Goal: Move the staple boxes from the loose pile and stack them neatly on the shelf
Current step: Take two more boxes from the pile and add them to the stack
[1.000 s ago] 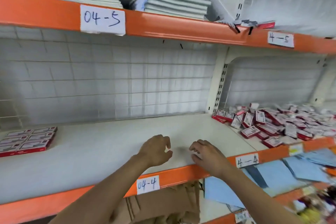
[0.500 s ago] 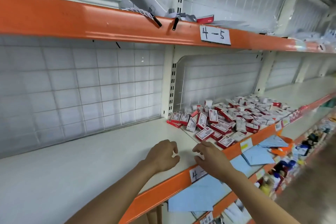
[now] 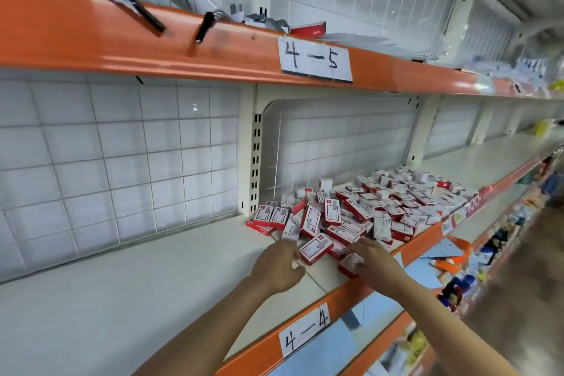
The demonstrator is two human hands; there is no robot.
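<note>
A loose pile of red-and-white staple boxes [image 3: 381, 210] covers the white shelf [image 3: 137, 293] to the right of the upright post. My left hand [image 3: 279, 265] is at the pile's near-left edge. Its thumb and fingers pinch the left end of one staple box [image 3: 316, 249]. My right hand [image 3: 377, 262] lies just to the right, fingers curled over another staple box [image 3: 348, 265] near the shelf's front edge. No neat stack is in view.
The shelf's orange front rail [image 3: 305, 323] carries a paper label "4-4". An orange rail [image 3: 213, 49] overhead is labelled "4-5". A wire-grid back panel [image 3: 122, 162] closes the rear. Blue paper sheets [image 3: 424, 272] lie on the lower shelf.
The view swung right and the small stack at far left left the frame. Both hands moved right from the bare shelf to the pile and closed on boxes.
</note>
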